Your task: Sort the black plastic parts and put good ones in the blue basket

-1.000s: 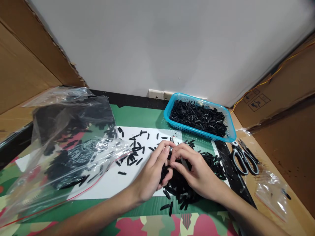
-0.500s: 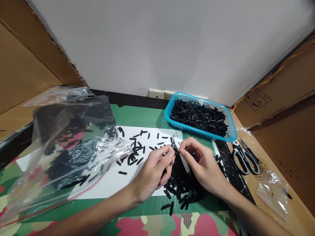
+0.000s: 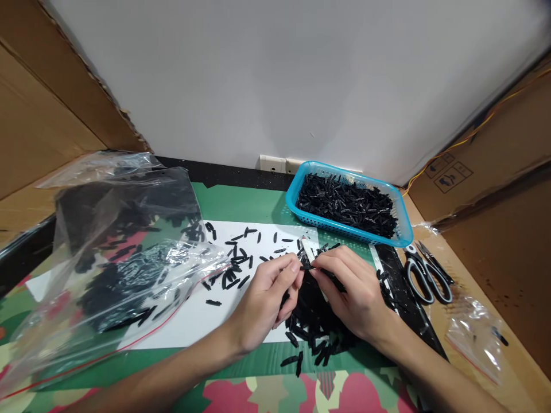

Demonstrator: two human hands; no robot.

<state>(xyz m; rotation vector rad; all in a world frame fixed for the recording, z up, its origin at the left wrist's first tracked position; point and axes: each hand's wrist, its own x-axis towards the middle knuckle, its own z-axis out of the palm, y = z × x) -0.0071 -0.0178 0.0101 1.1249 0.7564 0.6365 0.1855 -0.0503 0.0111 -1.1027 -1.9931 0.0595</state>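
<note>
A short, thin black piece [image 3: 306, 268] spans the small gap between my two hands. My left hand [image 3: 269, 295] pinches one end between thumb and bent fingers. At the other end, the thumb and fingertips of my right hand [image 3: 353, 289] are closed on it. Below both hands lies a heap of similar black pieces [image 3: 316, 327], partly hidden by my right hand. A flat white stick [image 3: 307, 250] slants behind my right fingertips. More black pieces [image 3: 232, 252] are scattered over a white sheet [image 3: 185, 324] to the left.
A blue plastic basket [image 3: 344, 228] full of black pieces stands at the back right. Scissors [image 3: 424, 275] and a small clear bag [image 3: 477, 338] lie right. A large clear zip bag [image 3: 129, 269] with black pieces covers the left. Cardboard [image 3: 508, 172] walls flank the table.
My right hand has turned over slightly, its fingers coming down closer on the black piece. My left hand has hardly moved. The view has shifted very slightly.
</note>
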